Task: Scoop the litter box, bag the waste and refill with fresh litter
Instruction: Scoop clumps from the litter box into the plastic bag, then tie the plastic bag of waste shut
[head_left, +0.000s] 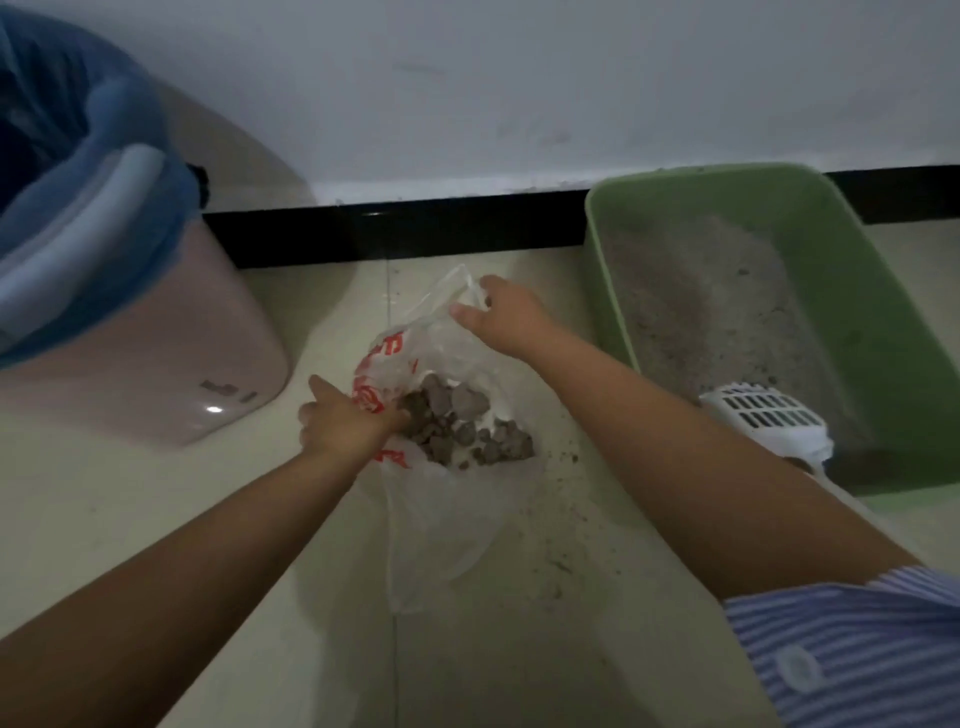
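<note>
A: What are the hands doing with the bag (441, 358)?

B: The right hand (506, 319) has its grip pinched on the far edge of the plastic, lifted off the floor (156, 519). The left hand (345, 423) pinches the near-left edge, down by the red print. Each holds one side, so I'd say the mouth is about to be gathered shut.

A: And the waste?

B: The clumps (462, 423) lie inside, between the two hands. The bag rests on the floor, so the load is carried by the tiles and not by the thin film.

A: Where's the box?

B: The green box (883, 338) stands just right of the bag against the wall, with a thin grey litter (717, 312) layer. The scoop (769, 415) lies in its near corner, out of the hands, which suggests scooping is finished.

A: Anything spilled?

B: Crumbs (571, 499) are scattered on the floor near the bag. A pink bin (156, 364) with a blue liner (171, 208) stands to the left, near enough for the drop.
</note>
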